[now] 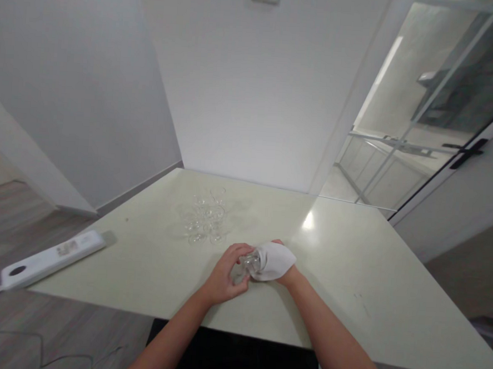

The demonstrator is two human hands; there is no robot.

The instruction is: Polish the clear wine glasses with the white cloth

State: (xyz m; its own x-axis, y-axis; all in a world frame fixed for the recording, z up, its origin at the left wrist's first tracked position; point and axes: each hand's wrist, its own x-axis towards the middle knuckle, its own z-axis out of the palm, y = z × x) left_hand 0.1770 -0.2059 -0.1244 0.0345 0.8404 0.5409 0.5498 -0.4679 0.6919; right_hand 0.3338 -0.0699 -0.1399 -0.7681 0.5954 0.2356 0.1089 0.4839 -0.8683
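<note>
Just above the table's near side, my left hand (pixel 226 278) curls its fingers and thumb round a small clear glass (pixel 250 261). A white cloth (pixel 276 261) wraps the glass's right end. My right hand (pixel 287 276) grips the cloth from behind; most of its fingers are hidden beneath it. Beyond my left hand, several clear stemmed glasses (pixel 207 212) stand close together on the table. Their outlines are faint against the pale top.
The pale table (pixel 350 257) reaches back to a white wall. A white power strip (pixel 53 259) lies across its left edge, its cord running down toward the floor. A glass-paned door (pixel 401 116) with a black handle (pixel 468 153) stands at the right.
</note>
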